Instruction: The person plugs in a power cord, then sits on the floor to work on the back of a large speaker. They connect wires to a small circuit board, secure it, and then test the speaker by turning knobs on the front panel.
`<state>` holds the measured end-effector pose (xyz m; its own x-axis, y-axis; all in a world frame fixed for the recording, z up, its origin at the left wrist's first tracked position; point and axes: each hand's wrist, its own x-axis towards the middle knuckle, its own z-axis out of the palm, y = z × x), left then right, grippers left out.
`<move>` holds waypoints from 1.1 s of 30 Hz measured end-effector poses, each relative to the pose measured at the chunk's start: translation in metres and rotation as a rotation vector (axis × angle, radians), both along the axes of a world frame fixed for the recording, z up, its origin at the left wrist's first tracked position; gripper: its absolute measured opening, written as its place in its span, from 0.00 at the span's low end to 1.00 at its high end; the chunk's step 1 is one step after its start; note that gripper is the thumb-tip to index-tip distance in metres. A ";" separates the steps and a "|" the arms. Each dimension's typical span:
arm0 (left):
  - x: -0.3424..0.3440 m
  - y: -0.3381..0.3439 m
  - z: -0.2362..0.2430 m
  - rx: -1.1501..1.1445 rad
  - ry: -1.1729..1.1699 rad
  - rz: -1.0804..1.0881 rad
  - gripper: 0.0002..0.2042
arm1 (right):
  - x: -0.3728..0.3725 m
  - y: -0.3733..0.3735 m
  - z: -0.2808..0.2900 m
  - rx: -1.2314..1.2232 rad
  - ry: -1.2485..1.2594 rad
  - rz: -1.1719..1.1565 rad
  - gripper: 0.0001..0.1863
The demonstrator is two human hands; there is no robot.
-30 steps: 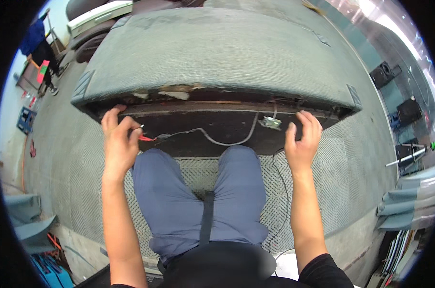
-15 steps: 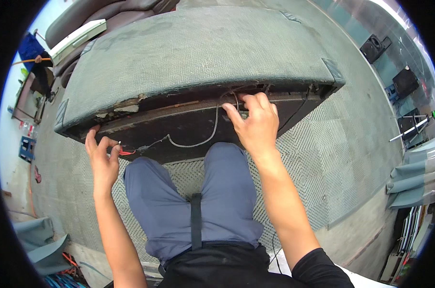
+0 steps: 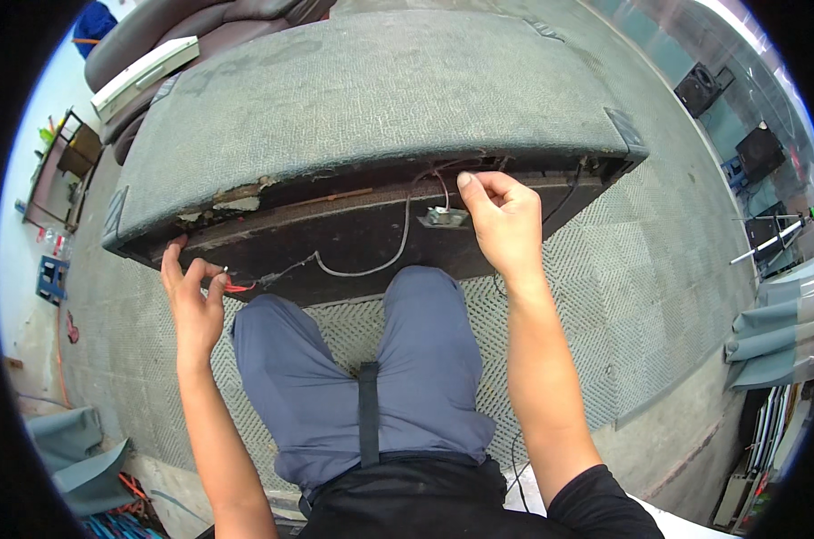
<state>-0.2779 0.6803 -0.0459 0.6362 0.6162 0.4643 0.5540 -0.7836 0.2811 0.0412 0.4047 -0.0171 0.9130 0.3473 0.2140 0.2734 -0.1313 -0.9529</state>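
Note:
A large cabinet point(image 3: 371, 90) with grey textured covering lies before my knees, its dark, worn opening point(image 3: 353, 242) facing me. My left hand point(image 3: 194, 304) is at the opening's left, thumb and index pinched on a red wire point(image 3: 239, 287) with a small pale tip, other fingers reaching the edge. A grey cable point(image 3: 362, 272) loops from that wire up into the cabinet. A small metal-and-board part point(image 3: 445, 217) hangs on a thin lead. Right of it, my right hand point(image 3: 506, 225) has thumb and index pressed together near the upper edge; anything between them is hidden.
A brown sofa point(image 3: 128, 40) bearing a long white case point(image 3: 145, 74) is behind, with a person's blue clothing point(image 3: 97, 20) at the upper left. A rack point(image 3: 61, 171) and blue crate point(image 3: 52, 278) stand left. Black speakers point(image 3: 699, 88) and a stand point(image 3: 775, 242) line the right.
My right hand has moved left along the opening, then slightly right, uncovering the hanging part, its fingers now pinched. My view has shifted. The person at left has moved mostly out of view.

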 end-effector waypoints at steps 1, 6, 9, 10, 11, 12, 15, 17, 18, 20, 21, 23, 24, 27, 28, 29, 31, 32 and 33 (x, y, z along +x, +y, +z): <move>0.000 0.000 0.000 0.000 -0.005 0.005 0.08 | -0.001 0.003 0.002 0.071 0.056 0.048 0.15; 0.001 0.000 0.000 -0.017 -0.010 0.003 0.08 | -0.004 0.019 0.006 0.493 0.641 0.145 0.09; -0.001 0.002 0.000 -0.020 -0.008 -0.011 0.08 | -0.005 0.017 0.003 0.630 0.752 0.107 0.05; -0.002 0.002 -0.001 -0.012 -0.014 -0.011 0.08 | -0.005 0.014 0.001 0.647 0.771 0.090 0.05; -0.003 0.002 -0.001 -0.006 -0.017 -0.011 0.08 | -0.005 0.008 -0.001 0.610 0.684 0.108 0.06; -0.003 0.003 -0.002 -0.001 -0.019 -0.015 0.08 | -0.006 0.000 -0.004 0.582 0.632 0.109 0.06; -0.003 0.005 -0.005 0.017 -0.025 -0.040 0.08 | -0.006 -0.023 -0.012 0.588 0.584 0.064 0.07; -0.003 0.005 -0.007 0.030 -0.025 -0.040 0.08 | -0.006 -0.032 -0.014 0.508 0.482 0.062 0.07; -0.004 0.005 -0.007 0.036 -0.022 -0.040 0.08 | -0.005 -0.036 -0.014 0.480 0.436 0.067 0.07; -0.004 0.005 -0.007 0.024 -0.039 -0.052 0.08 | -0.004 -0.040 -0.012 0.489 0.384 0.088 0.09; -0.004 0.005 -0.007 0.018 -0.046 -0.059 0.08 | -0.005 -0.043 -0.010 0.477 0.384 0.073 0.12; -0.005 0.005 -0.006 0.011 -0.042 -0.063 0.08 | -0.009 -0.049 -0.006 0.467 0.382 0.107 0.18; -0.004 0.005 -0.005 0.007 -0.040 -0.061 0.08 | -0.012 -0.054 -0.006 0.473 0.369 0.142 0.19; -0.004 0.004 -0.002 0.003 -0.036 -0.060 0.07 | -0.025 -0.072 -0.010 0.568 0.266 0.152 0.21; -0.005 0.004 -0.002 0.003 -0.034 -0.060 0.07 | -0.029 -0.080 -0.014 0.598 0.241 0.135 0.20; -0.005 0.004 -0.003 -0.005 -0.038 -0.062 0.06 | -0.035 -0.088 -0.019 0.640 0.225 0.115 0.20; -0.006 0.003 -0.004 -0.021 -0.047 -0.068 0.06 | -0.046 -0.104 -0.033 0.599 0.232 0.007 0.18; -0.006 0.003 -0.005 -0.028 -0.051 -0.068 0.06 | -0.052 -0.112 -0.039 0.569 0.233 -0.035 0.17; -0.007 0.003 -0.006 -0.037 -0.056 -0.069 0.06 | -0.058 -0.122 -0.045 0.596 0.231 -0.022 0.15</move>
<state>-0.2846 0.6834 -0.0521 0.6514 0.5893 0.4779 0.4814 -0.8079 0.3400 -0.0164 0.2830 -0.0620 0.9642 0.2101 0.1618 0.0555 0.4366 -0.8979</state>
